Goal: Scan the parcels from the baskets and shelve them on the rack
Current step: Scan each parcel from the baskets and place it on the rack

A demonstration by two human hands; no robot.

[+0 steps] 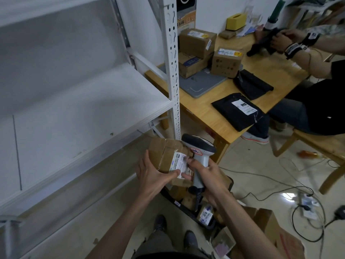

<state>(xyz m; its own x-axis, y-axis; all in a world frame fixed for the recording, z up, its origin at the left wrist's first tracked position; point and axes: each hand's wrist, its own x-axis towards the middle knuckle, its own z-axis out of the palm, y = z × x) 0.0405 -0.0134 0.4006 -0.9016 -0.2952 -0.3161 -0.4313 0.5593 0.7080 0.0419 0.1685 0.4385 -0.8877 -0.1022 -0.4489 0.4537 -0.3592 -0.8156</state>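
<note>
Holding the small cardboard parcel (168, 156) in front of the rack (104, 109), just above the basket (188, 208): left hand (151, 176) is clamped round its near end, thumb over the top edge, fingers reaching onto the label (180, 163). Looks light and rigid, taped seams, so a one-hand side grip should do; tape may be slick, so keep fingers on bare cardboard and off the barcode. Right hand (207, 174) is wrapped round the scanner (197, 152) grip, head almost touching the parcel, forearms converging.
</note>
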